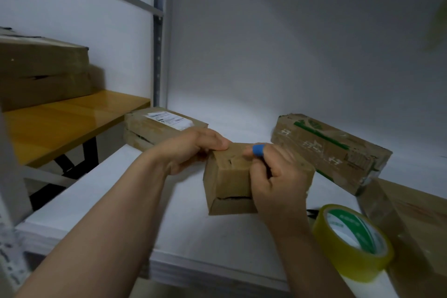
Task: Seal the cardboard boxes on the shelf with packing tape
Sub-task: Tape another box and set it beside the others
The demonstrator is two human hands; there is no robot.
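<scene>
Left hand and right hand extend forward, fingers curled, gripping.

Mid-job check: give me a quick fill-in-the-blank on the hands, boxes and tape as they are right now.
1. The left hand and right hand both grip the small box over the ____ shelf.
2. The tape roll lies nearest the ____ hand.
3. The band on the right index finger is ____.
4. The rear box behind the left hand bears a white ____.
Missing words: white; right; blue; label.
</scene>
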